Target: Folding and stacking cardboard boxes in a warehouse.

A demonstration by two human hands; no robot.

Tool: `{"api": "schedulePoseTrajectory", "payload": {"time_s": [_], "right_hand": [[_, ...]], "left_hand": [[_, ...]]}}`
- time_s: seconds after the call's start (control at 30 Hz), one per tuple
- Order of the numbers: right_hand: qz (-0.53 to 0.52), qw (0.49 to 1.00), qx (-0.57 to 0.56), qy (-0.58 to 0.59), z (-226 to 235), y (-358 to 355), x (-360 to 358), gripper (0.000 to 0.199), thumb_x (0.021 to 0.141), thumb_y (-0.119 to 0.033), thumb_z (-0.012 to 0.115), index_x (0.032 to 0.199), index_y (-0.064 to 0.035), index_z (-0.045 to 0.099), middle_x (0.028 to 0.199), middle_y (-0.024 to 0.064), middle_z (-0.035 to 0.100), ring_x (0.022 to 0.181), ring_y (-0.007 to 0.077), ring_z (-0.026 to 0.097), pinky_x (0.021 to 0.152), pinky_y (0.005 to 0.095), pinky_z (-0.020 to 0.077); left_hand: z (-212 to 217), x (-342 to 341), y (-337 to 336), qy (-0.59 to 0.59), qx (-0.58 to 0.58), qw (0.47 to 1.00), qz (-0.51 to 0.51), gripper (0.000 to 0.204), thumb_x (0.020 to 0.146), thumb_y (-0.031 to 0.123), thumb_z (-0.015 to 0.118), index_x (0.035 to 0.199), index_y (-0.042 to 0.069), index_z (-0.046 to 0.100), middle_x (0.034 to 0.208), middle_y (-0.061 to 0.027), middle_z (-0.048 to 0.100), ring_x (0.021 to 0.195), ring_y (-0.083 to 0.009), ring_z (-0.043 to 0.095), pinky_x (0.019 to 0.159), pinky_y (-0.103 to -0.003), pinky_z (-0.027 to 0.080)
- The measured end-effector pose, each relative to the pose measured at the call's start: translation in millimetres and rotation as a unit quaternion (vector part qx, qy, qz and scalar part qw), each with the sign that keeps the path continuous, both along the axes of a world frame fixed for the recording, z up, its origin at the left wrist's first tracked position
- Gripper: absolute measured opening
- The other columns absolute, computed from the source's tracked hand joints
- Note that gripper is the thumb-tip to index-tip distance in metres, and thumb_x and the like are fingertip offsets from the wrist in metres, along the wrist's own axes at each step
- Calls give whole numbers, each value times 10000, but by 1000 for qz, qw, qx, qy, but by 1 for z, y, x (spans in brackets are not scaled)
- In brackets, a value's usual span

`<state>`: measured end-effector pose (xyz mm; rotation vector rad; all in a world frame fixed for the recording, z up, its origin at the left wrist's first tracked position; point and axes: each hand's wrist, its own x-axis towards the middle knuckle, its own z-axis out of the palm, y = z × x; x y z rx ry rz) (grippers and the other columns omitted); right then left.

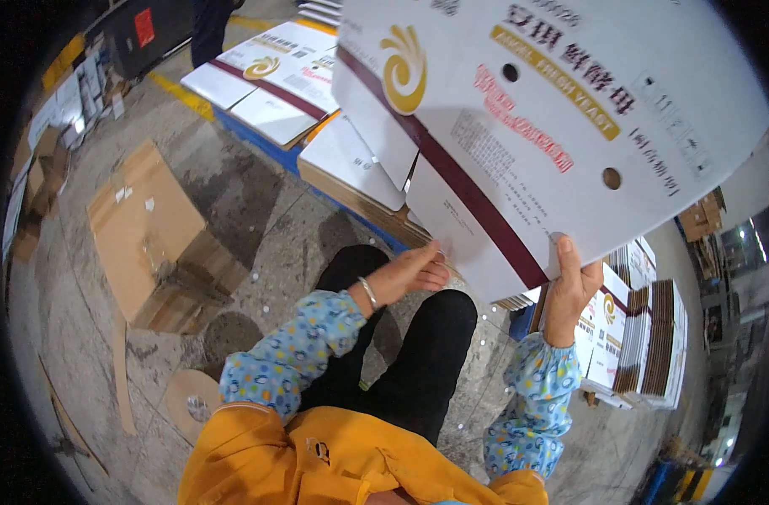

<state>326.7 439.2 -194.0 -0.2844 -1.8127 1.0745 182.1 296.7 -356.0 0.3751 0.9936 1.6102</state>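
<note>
Two bare hands hold up a flat white carton blank (527, 109), printed w/ a gold swirl emblem and a dark red band, tilted overhead in front of the worker. Right hand (569, 282) grips the blank's lower edge, thumb laid up over the printed face, fingers closed behind. Left hand (414, 271) sits at the blank's lower left corner, fingers curled against its edge; whether it actually clamps the board can't be told. Both forearms wear blue patterned sleeve covers over a yellow top. Below the blank, more white blanks lie stacked on a blue pallet (258, 135). Brown cardboard sheets (153, 231) rest on the concrete floor at left, well apart. Bundled blanks (645, 337) stand on edge at right.
</note>
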Motion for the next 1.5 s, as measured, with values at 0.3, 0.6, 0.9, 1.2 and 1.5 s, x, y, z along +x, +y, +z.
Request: {"api": "schedulePoseTrajectory", "payload": {"time_s": [0.3,0.6,0.9,1.2,1.5], "right_hand": [[20,987,-123,106,12,-74,-45,308,830,-182,598,1000,70,550,936,129,593,818,156,567,755,267,439],[146,954,-229,126,17,-86,-140,272,855,-187,573,1027,15,513,929,98,567,829,153,574,688,280,485],[52,990,-42,-124,-81,-30,-130,212,907,-150,495,906,39,591,795,89,614,641,104,527,587,225,441],[-125,942,226,-217,-166,31,-53,91,855,-66,551,873,16,586,886,109,564,855,202,523,707,293,437],[-166,930,218,-244,-172,32,-52,63,841,-52,551,882,-5,557,940,133,513,929,281,459,825,375,377]], "left_hand": [[31,19,-9,-205,262,908,256,586,873,391,542,1293,27,358,1241,-112,480,1156,-213,461,965,-354,393],[97,-90,-82,58,248,832,493,455,898,212,515,1270,0,364,1173,-130,509,1028,-216,536,890,-334,444],[107,-274,-120,191,181,727,635,584,806,57,589,1292,4,270,1173,-158,476,1051,-237,506,873,-342,453],[-42,-369,-125,212,-163,685,678,741,742,79,632,1328,-49,196,1189,-206,483,1078,-281,508,906,-317,399],[-47,-378,-125,254,-269,686,627,826,751,182,653,1341,-83,139,1198,-274,480,1112,-345,496,937,-356,385]]}}
